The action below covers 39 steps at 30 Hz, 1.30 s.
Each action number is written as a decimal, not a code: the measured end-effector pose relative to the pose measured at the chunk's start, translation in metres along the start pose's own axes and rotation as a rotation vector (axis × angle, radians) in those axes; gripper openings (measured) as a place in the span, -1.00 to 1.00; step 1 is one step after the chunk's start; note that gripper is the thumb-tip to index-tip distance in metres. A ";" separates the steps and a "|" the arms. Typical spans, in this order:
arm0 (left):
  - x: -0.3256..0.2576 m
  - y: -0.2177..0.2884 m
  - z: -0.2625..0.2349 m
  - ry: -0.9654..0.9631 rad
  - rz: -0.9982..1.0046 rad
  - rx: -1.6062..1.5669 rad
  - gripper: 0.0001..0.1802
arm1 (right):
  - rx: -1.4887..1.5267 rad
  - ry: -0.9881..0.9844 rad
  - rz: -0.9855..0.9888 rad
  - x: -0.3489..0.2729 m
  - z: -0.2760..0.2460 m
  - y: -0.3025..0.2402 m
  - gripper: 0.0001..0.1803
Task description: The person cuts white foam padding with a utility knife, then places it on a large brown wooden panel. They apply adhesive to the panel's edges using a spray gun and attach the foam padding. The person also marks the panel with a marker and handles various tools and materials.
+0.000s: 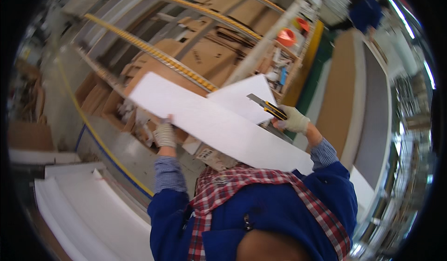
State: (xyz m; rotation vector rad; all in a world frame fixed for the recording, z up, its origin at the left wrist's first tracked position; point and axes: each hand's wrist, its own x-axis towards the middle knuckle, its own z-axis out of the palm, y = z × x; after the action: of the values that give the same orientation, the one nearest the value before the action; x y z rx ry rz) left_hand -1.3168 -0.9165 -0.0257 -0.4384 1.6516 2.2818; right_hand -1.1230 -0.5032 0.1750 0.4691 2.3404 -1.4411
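A long white sheet (205,119), like a foam or paper strip, stretches diagonally in front of my body. My left hand (165,134), in a pale knit glove with bare fingertips, is closed on its near edge, the thumb showing at the top. In my right hand (295,120), also gloved, is a yellow and black utility knife (274,110). Its blade is out and points up and left, above a second white piece (244,91) that lies partly behind the long strip. Whether the blade touches that piece, I cannot tell.
Beyond are racks with yellow-striped bars (153,51) and stacked cardboard (205,56). A wooden box of small items (281,70) and an orange tape roll (286,37) sit at the far right. Brown and grey panels (342,88) stand right; white sheets (84,200) lie lower left. Another person (365,14) is far right.
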 end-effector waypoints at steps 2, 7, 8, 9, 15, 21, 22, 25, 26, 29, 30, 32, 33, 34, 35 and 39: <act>-0.003 -0.031 0.005 -0.035 -0.254 -0.329 -0.46 | 0.534 -0.307 -0.011 0.013 0.013 -0.022 -0.67; 0.000 -0.056 0.019 0.257 -0.350 -0.103 -0.53 | -0.716 -0.122 -0.207 0.083 0.078 -0.074 -0.50; -0.003 -0.054 0.021 0.285 -0.368 -0.090 -0.54 | -0.652 -0.060 -0.164 0.095 0.092 -0.083 -0.49; -0.006 -0.051 0.023 0.278 -0.339 -0.086 -0.57 | -0.575 -0.090 -0.217 0.107 0.102 -0.094 -0.48; -0.017 -0.049 0.025 0.297 -0.277 -0.016 -0.60 | -0.547 -0.173 -0.361 0.194 0.208 -0.148 -0.57; -0.002 -0.085 0.020 0.375 -0.040 0.119 -0.60 | -0.725 -0.100 -0.352 0.254 0.302 -0.169 -0.69; 0.000 -0.088 0.019 0.381 -0.039 0.099 -0.61 | -0.731 -0.072 -0.371 0.259 0.310 -0.168 -0.70; -0.005 -0.086 0.021 0.357 -0.027 0.199 -0.62 | -0.774 -0.006 -0.435 0.268 0.328 -0.163 -0.72; -0.008 -0.082 0.022 0.366 0.006 0.251 -0.62 | -0.785 -0.030 -0.440 0.270 0.332 -0.161 -0.72; -0.019 -0.062 0.028 0.373 -0.007 0.130 -0.50 | -0.818 -0.069 -0.439 0.273 0.337 -0.153 -0.72; -0.022 -0.054 0.030 0.365 -0.034 0.090 -0.51 | -0.837 -0.064 -0.453 0.274 0.338 -0.151 -0.72; -0.029 -0.038 0.033 0.358 -0.107 0.036 -0.53 | -0.870 -0.055 -0.477 0.276 0.339 -0.148 -0.71; -0.032 -0.031 0.035 0.354 -0.096 0.023 -0.57 | -0.869 -0.053 -0.468 0.277 0.339 -0.147 -0.71; -0.035 -0.026 0.036 0.350 -0.118 0.017 -0.60 | -0.872 -0.050 -0.453 0.278 0.340 -0.147 -0.71; -0.036 -0.023 0.037 0.345 -0.138 0.012 -0.63 | -0.874 -0.038 -0.443 0.279 0.340 -0.146 -0.71; -0.033 -0.029 0.037 0.337 -0.140 0.022 -0.65 | -0.872 -0.035 -0.430 0.281 0.342 -0.142 -0.71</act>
State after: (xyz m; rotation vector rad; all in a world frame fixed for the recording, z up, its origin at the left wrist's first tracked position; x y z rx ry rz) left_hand -1.2774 -0.8747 -0.0263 -0.9465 1.7288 2.1743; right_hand -1.3939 -0.8451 0.0136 -0.3081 2.8272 -0.4139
